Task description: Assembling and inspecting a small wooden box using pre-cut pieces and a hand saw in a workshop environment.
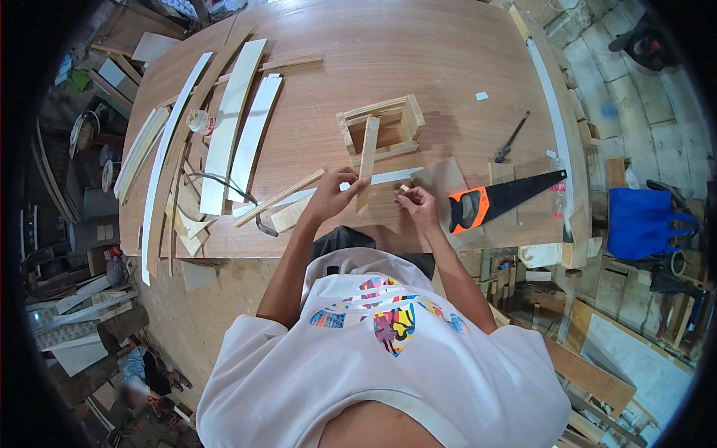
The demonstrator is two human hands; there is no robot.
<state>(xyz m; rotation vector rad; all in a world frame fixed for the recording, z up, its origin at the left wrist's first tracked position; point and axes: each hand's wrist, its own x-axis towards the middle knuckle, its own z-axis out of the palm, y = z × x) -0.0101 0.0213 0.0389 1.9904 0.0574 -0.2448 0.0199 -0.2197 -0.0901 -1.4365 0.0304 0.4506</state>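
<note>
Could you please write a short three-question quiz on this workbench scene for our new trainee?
1. Multiple choice: what is the person's left hand holding? (a) a hammer; (b) a wooden strip; (c) a paintbrush.
2. True or false: the saw lies to the right of the open wooden box.
3. Which of the person's hands is nearer the saw's orange and black handle?

Key: 1. (b). 2. True. 3. The right hand.

Table (pixel 448 63) brightly lit, soft shadow beside the box (pixel 396 152); straight edges bow, corners black, far left dim
</note>
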